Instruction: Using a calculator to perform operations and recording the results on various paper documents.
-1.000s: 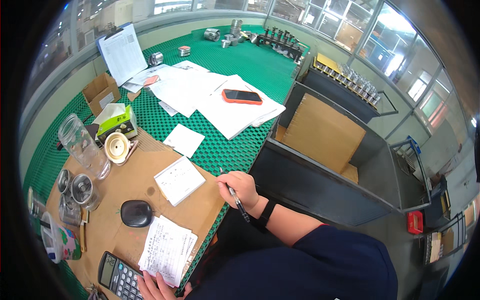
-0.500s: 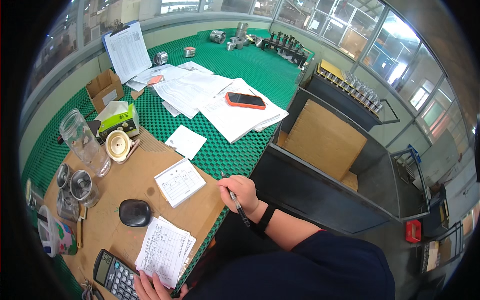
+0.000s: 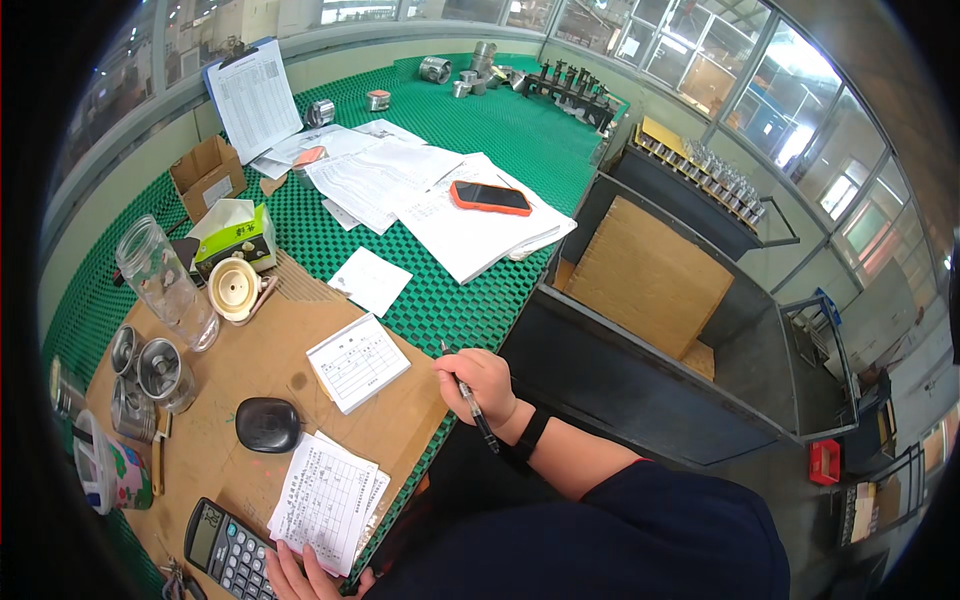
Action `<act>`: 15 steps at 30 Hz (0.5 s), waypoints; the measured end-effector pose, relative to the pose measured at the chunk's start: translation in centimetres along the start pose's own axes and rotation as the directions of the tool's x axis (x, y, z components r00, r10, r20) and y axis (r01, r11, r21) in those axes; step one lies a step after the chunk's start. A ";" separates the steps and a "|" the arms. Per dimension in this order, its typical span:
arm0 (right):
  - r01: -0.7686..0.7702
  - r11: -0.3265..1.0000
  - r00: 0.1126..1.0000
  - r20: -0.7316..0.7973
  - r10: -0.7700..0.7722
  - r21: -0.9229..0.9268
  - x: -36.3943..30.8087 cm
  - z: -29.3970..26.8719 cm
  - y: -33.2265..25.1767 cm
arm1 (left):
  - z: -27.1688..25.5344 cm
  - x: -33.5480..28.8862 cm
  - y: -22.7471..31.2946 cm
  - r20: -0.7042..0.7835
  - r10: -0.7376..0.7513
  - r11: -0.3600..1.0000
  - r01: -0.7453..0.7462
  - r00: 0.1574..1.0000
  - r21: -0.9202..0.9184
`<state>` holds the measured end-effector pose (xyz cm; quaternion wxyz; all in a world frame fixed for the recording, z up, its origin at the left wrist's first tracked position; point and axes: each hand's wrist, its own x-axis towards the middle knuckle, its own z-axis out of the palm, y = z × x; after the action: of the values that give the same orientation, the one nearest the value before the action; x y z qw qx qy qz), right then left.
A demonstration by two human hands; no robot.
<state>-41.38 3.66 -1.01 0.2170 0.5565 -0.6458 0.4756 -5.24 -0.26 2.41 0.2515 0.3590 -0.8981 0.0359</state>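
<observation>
Across the bench, a green perforated mat (image 3: 530,140) is spread, and beside its right edge a dark metal cart (image 3: 650,400) is parked with a board standing inside. On the near part of the mat a brown cardboard sheet (image 3: 250,350) is laid; beyond it, loose white papers (image 3: 465,235) are heaped. At the left, a clear glass jar (image 3: 170,290) is set upright. Near the lower edge, a calculator (image 3: 232,550) is placed just beside a small stack of handwritten slips (image 3: 325,495). Farther up the cardboard, a pad of printed forms (image 3: 358,362) is positioned. By the left hand (image 3: 305,578), partly cut off by the frame, the slips' lower edge is covered, its fingers extended and slightly parted. The right hand (image 3: 476,382) is curled closed at the bench edge, and in it a slim dark pen (image 3: 480,418) is gripped, its tip pointed up and left, near the pad but not touching it.
</observation>
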 end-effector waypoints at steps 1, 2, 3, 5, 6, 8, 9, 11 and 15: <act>0.003 1.000 1.000 -0.005 -0.003 -0.001 0.0 0.0 0.0 | 0.0 0.0 0.0 -0.008 0.007 1.000 -0.007 1.000 -0.008; 0.002 1.000 1.000 -0.006 -0.002 -0.004 0.0 -0.1 -0.1 | 0.1 0.0 0.0 -0.016 0.015 1.000 -0.015 1.000 -0.017; 0.003 1.000 1.000 -0.005 -0.003 -0.005 0.0 -0.2 -0.1 | 0.0 0.1 0.0 -0.015 0.018 1.000 -0.019 1.000 -0.019; 0.004 1.000 1.000 -0.004 -0.004 -0.009 -0.1 -0.4 -0.1 | 0.0 0.2 0.1 -0.018 0.023 0.999 -0.024 1.000 -0.023; 0.000 1.000 1.000 -0.005 0.000 -0.014 -0.1 -0.4 -0.2 | 0.0 0.1 0.0 -0.015 0.026 0.999 -0.027 1.000 -0.024; -0.006 1.000 1.000 0.006 0.006 -0.002 -0.2 0.0 -0.1 | -0.1 0.0 -0.1 -0.009 0.028 1.000 -0.028 1.000 -0.002; 0.012 1.000 1.000 0.007 -0.012 -0.015 -0.2 0.2 0.2 | -0.1 0.1 0.0 0.003 0.017 1.000 -0.017 1.000 0.005; 0.025 1.000 1.000 0.019 -0.025 -0.002 -0.9 1.2 1.0 | -0.7 0.4 0.4 0.011 0.017 0.998 -0.018 1.000 0.064; -0.155 0.974 0.979 0.156 0.129 0.163 -0.7 -0.7 0.4 | 1.5 -1.3 -1.4 0.027 0.058 0.998 -0.058 0.998 0.015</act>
<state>-41.72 4.62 -1.42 0.0855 0.5586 -0.6540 0.5030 -4.14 -0.79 0.34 0.2355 0.3351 -0.9111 0.0455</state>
